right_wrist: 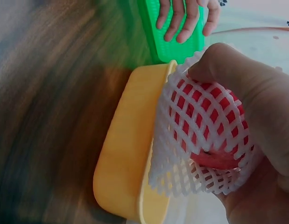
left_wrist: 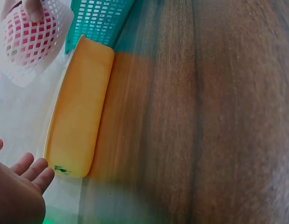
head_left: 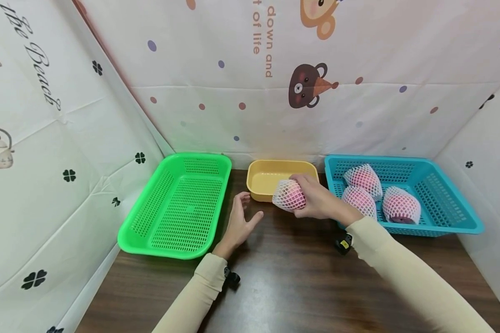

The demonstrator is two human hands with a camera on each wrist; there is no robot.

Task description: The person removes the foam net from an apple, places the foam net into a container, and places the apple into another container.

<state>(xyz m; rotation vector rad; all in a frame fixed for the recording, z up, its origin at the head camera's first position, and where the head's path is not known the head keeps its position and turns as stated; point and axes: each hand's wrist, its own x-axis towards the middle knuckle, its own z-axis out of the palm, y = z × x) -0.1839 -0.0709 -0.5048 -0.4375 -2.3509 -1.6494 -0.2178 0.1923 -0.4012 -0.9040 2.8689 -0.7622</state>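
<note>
My right hand [head_left: 316, 198] grips a red, apple-like fruit in a white foam net [head_left: 289, 195], thumb and fingers around its side. The wrapped fruit is held above the front rim of a small yellow basin [head_left: 261, 181]. In the right wrist view, the foam net [right_wrist: 200, 126] shows red skin through its mesh and a hollow at one end. My left hand [head_left: 238, 224] holds nothing; its fingers are spread and relaxed near the basin's front left corner. In the left wrist view, the left fingertips [left_wrist: 41, 175] overlap the basin's end.
A green mesh basket [head_left: 175, 253] stands on the left, with nothing in it. On the right, a blue basket [head_left: 454, 203] holds three more net-wrapped fruits [head_left: 401, 203]. All stand on a dark wooden table [head_left: 291, 277] before a printed cloth backdrop [head_left: 216, 115].
</note>
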